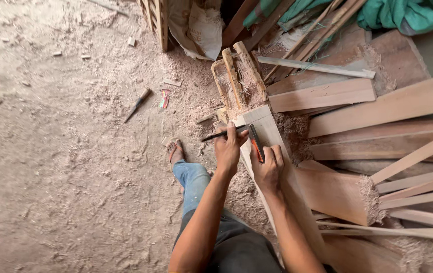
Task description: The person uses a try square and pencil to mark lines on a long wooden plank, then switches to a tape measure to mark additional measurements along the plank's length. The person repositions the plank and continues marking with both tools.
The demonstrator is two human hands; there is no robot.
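A long pale wooden board (269,126) runs from my lap up to a rough wooden frame (236,81). My left hand (228,150) rests on the board's left edge and grips a dark pencil (216,135), which points left and lies across the board's upper end. My right hand (268,169) presses a black and orange square (256,143) flat on the board, just right of the pencil hand. Both hands sit close together, almost touching.
Several planks (393,106) are stacked at the right, dusted with shavings. A chisel (137,105) lies on the sawdust-covered floor (49,151) to the left. My sandalled foot (175,151) is beside the board. A sack (201,25) and green cloth (408,12) are at the top.
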